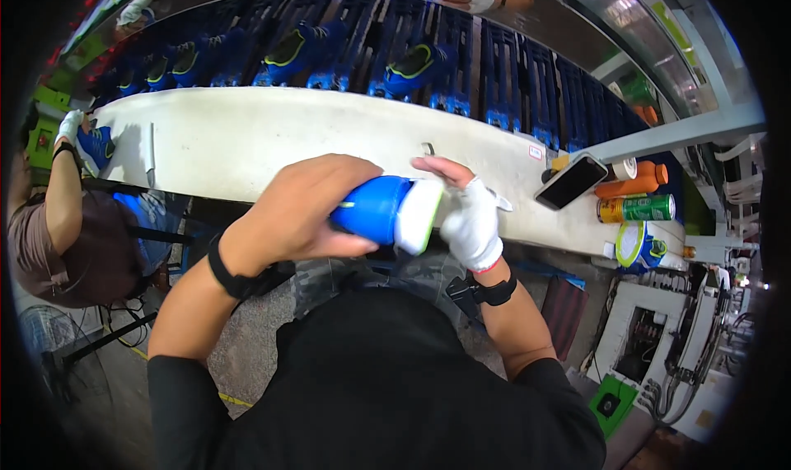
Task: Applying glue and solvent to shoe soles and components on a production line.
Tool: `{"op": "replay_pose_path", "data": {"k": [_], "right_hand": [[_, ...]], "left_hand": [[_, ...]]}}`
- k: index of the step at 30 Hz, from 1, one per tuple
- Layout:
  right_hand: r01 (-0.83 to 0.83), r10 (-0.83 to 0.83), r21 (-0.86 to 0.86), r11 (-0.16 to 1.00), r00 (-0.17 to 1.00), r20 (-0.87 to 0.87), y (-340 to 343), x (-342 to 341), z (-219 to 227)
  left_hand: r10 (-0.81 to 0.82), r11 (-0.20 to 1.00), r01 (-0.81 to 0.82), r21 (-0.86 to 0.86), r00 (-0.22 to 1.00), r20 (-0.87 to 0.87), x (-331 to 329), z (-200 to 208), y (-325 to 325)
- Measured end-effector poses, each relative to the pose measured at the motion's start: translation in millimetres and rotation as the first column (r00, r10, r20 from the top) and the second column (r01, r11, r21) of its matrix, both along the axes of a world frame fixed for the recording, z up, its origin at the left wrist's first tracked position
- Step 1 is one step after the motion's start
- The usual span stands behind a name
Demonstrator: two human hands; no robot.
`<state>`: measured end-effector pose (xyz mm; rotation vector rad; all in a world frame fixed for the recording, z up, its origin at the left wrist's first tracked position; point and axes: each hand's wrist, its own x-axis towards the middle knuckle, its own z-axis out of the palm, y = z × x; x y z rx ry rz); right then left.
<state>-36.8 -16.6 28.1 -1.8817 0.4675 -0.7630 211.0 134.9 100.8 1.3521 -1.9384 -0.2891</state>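
Observation:
A blue shoe with a white sole edged in yellow-green is held over the bench's near edge, somewhat blurred. My left hand, bare with a black band at the wrist, wraps round it from the left. Just right of the sole is my right hand, in a white glove that leaves fingertips bare. One bare finger stretches out above the shoe, apart from the rest; the lower fingers are smeared by motion. I see nothing held in it. A small metal piece lies on the bench beyond the fingers.
The pale bench runs across in front. Behind it, a blue slatted conveyor carries several blue shoes. At right lie a phone, orange bottles, a can and another shoe. A co-worker's gloved hand touches a shoe at left.

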Motion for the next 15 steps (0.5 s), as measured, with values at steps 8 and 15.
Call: {"op": "replay_pose_path", "data": {"k": [8, 15], "right_hand": [[-0.136, 0.026, 0.219, 0.966, 0.898, 0.440, 13.9, 61.4, 26.4], [-0.309, -0.021, 0.364, 0.879, 0.736, 0.676, -6.9, 88.3, 4.5]], "left_hand": [[0.118, 0.915, -0.126, 0.384, 0.992, 0.042, 2.7, 30.9, -29.7], [0.218, 0.897, -0.171, 0.408, 0.974, -0.070, 28.4, 8.1, -35.5]]}}
